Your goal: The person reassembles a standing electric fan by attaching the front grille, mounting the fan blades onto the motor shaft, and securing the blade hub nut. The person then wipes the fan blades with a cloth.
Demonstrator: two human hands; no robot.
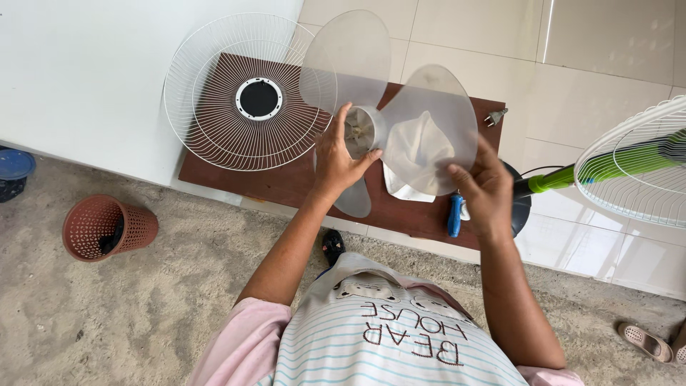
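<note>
I hold a translucent three-bladed fan propeller (429, 107) up in front of me. My left hand (336, 161) grips its central hub, thumb and fingers around it. My right hand (486, 189) pinches the lower edge of the right blade. Seen through that blade, a white cloth (418, 154) lies on the brown board (286, 182) below. A white wire fan grille (243, 93) with a black centre ring rests on the board's left end.
A blue-handled screwdriver (454, 214) lies on the board by my right hand. A fan with a green pole (564, 177) and white grille (636, 164) lies at right. A red-brown basket (107, 227) sits on the sand at left. Sandals (647, 342) are at lower right.
</note>
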